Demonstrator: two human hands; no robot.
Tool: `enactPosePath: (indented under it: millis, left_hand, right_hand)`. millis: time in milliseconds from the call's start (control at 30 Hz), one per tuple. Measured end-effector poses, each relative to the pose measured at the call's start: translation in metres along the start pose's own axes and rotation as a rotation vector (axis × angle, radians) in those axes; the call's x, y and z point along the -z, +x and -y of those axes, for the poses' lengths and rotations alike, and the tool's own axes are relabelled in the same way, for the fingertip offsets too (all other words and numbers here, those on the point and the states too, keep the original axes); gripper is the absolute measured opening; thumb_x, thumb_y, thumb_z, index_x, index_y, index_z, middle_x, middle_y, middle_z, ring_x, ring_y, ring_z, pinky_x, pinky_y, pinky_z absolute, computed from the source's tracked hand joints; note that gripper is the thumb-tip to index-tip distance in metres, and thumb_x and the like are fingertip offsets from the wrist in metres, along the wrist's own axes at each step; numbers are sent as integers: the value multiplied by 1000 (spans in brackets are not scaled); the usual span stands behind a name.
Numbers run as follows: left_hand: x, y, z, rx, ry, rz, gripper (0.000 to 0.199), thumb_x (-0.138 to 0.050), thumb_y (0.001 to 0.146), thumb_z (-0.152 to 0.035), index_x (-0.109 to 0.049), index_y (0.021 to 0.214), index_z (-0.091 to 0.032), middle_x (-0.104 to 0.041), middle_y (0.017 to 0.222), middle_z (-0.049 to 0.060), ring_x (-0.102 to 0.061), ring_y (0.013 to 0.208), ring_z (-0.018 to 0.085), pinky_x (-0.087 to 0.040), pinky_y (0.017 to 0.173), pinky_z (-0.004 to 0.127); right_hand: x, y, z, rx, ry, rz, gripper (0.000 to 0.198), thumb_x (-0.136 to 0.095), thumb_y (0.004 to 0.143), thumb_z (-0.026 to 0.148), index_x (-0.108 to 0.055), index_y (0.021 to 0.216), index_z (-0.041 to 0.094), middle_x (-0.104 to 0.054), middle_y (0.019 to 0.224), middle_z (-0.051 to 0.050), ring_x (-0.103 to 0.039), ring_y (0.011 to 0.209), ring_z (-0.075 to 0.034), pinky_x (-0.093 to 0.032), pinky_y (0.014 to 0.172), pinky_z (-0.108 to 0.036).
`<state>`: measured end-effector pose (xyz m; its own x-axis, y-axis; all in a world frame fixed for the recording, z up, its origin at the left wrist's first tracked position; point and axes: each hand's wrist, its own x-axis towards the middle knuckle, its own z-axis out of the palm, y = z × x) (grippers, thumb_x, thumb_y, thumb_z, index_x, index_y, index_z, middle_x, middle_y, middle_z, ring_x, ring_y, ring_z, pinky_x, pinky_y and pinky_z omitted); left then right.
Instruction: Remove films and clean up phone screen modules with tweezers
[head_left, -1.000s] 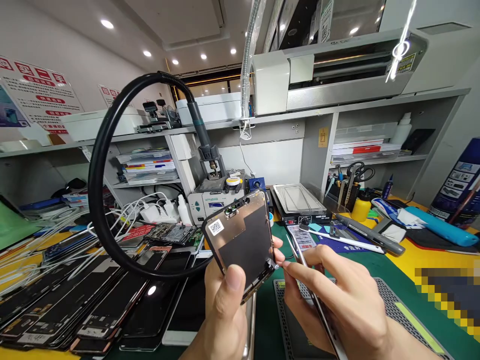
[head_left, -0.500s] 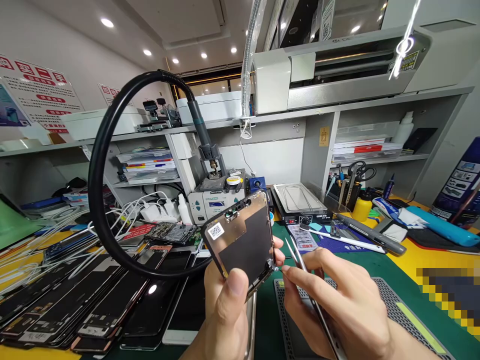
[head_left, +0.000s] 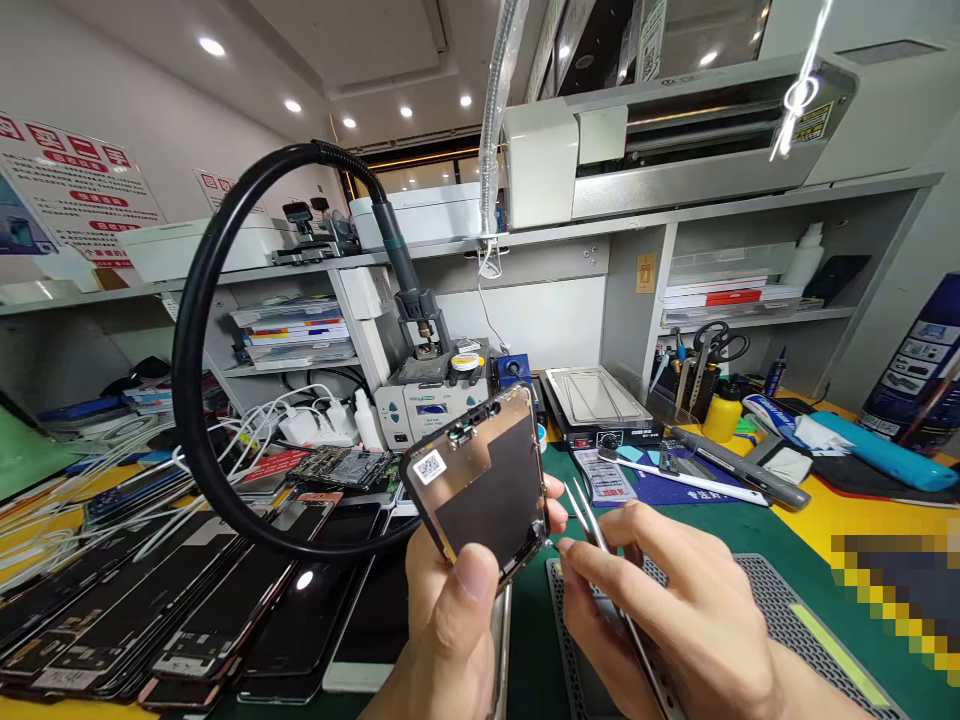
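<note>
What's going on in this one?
A person holds a phone screen panel up in the left hand, its inner side facing the camera. The right hand holds metal tweezers, their tips apart and off the panel. A right fingertip is at the panel's lower right corner; whether it touches is hard to tell. More phone panels lie to the left.

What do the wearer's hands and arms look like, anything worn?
Left hand and right hand are both bare, no gloves. No sleeve, watch or bracelet shows up to the frame edge. I see no rings, though some fingers are partly hidden. No visible cables or markings on either.
</note>
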<state>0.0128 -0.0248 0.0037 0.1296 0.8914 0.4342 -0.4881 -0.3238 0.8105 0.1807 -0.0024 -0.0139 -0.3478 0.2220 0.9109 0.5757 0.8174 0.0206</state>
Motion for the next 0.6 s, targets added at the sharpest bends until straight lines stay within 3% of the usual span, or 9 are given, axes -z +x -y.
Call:
enactPosePath:
  millis: [367, 600]
  left_hand:
    - [-1, 3, -2, -54, 41, 6, 29, -59, 90, -52, -73, 106, -33, -68, 113, 6, -62, 107, 31, -51, 96, 46]
    - [3, 0, 0, -1, -27, 50, 26, -55, 93, -41, -70, 115, -37, -67, 115, 4, -61, 107, 28, -50, 99, 45]
  right_hand:
    - [-3, -3, -1, -13, 18, -17, 15, -64, 80, 3, -71, 89, 14, -55, 69, -5, -41, 57, -12, -38, 49, -24]
    - [-4, -3, -2, 1, 27, -15, 16, -65, 78, 2, -71, 87, 13, -57, 70, -6, -42, 57, -12, -37, 49, -24]
